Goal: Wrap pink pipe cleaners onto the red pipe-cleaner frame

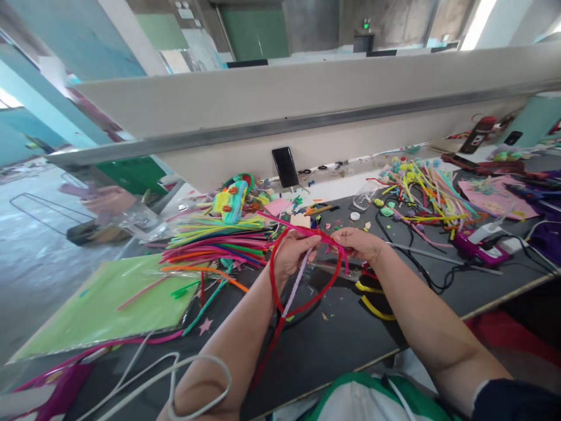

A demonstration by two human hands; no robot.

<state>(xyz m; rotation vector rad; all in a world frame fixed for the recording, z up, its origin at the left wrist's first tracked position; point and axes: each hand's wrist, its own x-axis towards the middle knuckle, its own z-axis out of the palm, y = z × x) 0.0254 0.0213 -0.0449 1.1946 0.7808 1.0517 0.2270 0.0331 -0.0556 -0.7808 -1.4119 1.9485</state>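
My left hand pinches a red pipe cleaner bent into a wide loop, its twisted tail hanging down near my left forearm. Across the loop's middle runs a pale lilac twisted strand. Bright pink pipe cleaners stretch over the top of the loop to my right hand, whose fingers are closed around them. Short pink ends stick out below the right fingers. Just left of the hands lies a bundle of colourful pipe cleaners.
A phone leans on the white partition. Green sheets in plastic lie left, near a purple glue gun and its looping white cord. At right are tangled pipe cleaners, a purple power strip and a bottle.
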